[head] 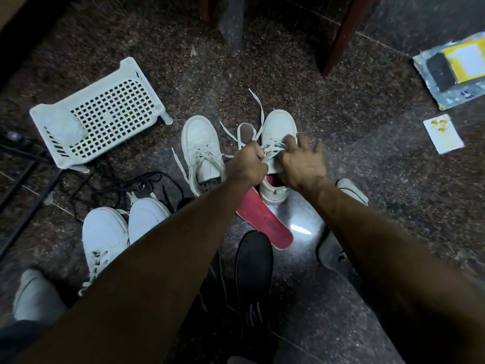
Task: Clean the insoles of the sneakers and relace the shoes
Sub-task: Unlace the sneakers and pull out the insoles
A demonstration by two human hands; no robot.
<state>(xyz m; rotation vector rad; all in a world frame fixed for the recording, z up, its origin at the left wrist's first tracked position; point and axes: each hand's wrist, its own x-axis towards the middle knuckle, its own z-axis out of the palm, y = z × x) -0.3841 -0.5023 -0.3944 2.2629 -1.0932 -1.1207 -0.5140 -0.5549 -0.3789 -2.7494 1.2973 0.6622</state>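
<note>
Both forearms are filling the lower half of the frame, converging toward the centre, where I am working on the white sneaker [275,156]. This shoe is standing on the dark floor [393,153] with its long axis running up and down the frame, toe toward the top and heel opening toward me, red lining showing just below my hands.

My left hand [249,164] is clenching round a strand of the white lace [258,114], whose loose ends are trailing up and left from my fist. My right hand [301,161] is curling over the tongue and eyelet rows, steadying the upper; whether its fingertips are also pinching lace I cannot tell, as they are hidden against the shoe. Both hands are equally close to the eyelets, the left on the left row, the right on the right row, so the lace is lying directly between them and ahead of my grip, toward the toe.

Just below the heel, a red insole [270,224] is lying flat, slanting from centre toward lower right, out of its shoe. A second white sneaker [203,153] is standing left of the first, laces loose. Judging from this, relacing is under way and the insole is not yet refitted.
</note>
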